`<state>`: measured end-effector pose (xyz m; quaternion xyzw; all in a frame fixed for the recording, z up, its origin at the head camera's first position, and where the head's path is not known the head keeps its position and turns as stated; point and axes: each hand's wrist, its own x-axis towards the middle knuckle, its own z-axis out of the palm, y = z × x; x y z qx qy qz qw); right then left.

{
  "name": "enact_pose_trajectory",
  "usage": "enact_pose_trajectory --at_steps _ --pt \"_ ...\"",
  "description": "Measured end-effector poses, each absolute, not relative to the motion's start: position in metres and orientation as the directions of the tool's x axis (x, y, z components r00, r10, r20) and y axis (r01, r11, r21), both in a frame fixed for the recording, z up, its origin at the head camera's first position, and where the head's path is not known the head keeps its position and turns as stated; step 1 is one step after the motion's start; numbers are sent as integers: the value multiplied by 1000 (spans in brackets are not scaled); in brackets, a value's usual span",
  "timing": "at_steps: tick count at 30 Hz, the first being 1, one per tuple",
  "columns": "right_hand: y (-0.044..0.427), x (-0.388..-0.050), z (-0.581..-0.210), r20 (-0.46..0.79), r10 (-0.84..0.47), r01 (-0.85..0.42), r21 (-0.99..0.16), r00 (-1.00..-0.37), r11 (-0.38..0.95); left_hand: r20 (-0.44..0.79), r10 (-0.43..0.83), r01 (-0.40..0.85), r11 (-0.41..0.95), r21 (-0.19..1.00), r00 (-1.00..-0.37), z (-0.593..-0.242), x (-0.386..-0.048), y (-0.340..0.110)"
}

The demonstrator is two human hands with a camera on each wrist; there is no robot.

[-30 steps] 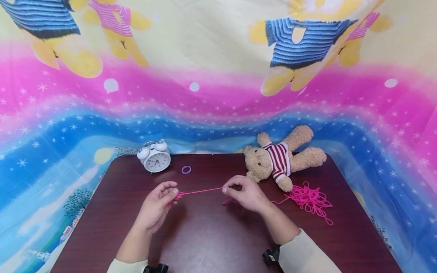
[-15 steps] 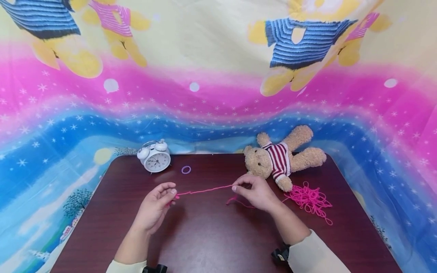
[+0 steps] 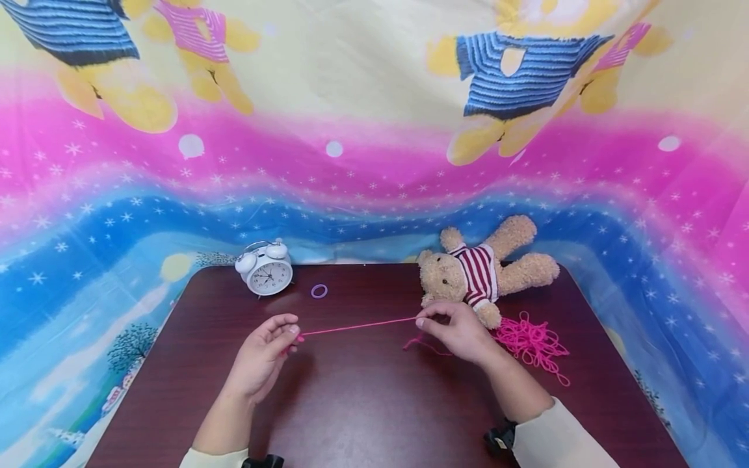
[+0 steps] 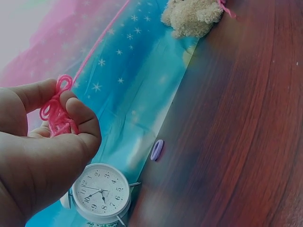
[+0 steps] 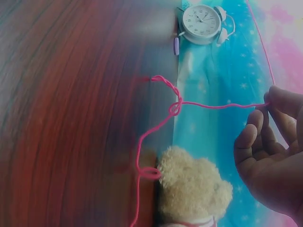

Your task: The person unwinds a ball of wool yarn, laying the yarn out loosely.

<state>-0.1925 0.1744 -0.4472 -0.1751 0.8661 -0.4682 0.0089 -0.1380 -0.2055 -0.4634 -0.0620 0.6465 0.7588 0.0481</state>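
A pink yarn strand [image 3: 359,325] runs taut between both hands above the table. My left hand [image 3: 266,354] pinches a small looped bunch of pink yarn [image 4: 57,113] between thumb and fingers. On the other side, my right hand [image 3: 459,333] pinches the strand between thumb and forefinger. From the right fingertips a second length hangs down, with a knotted loop [image 5: 175,106] in it, seen in the right wrist view. A tangled pile of pink yarn [image 3: 532,344] lies on the table right of the right hand, partly hidden by it.
A teddy bear [image 3: 480,273] in a striped shirt lies behind the right hand at the table's back edge. A white alarm clock [image 3: 269,273] stands at the back left, beside a purple ring [image 3: 318,291]. The dark wooden table [image 3: 357,416] ends at a printed cloth backdrop [image 3: 363,227].
My right hand has moved to the right, lengthening the strand between the hands. A small loop in that strand near the left hand has pulled straight. My left hand has shifted slightly left.
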Motion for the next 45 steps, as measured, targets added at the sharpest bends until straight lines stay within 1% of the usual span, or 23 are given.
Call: enact_pose_trajectory --at_steps 8,20,29,39,45 --pt "193 -193 -448 136 -274 -268 -802 -952 533 -152 -8 -149 -154 977 -988 -464 -137 -209" --pt "222 -194 -444 153 -248 -272 -773 -957 573 -149 -8 -146 -155 977 -989 -461 -136 -213" --pt "249 -192 -443 129 -191 -223 -743 -973 632 -125 -22 -119 -183 976 -992 -462 -135 -218" --pt "280 -186 -438 83 -136 -153 -735 -987 661 -128 -27 -121 -175 977 -991 -462 -133 -222" --pt "300 -182 -436 45 -95 -98 -704 -995 703 -136 -28 -130 -167 977 -990 -460 -131 -223"
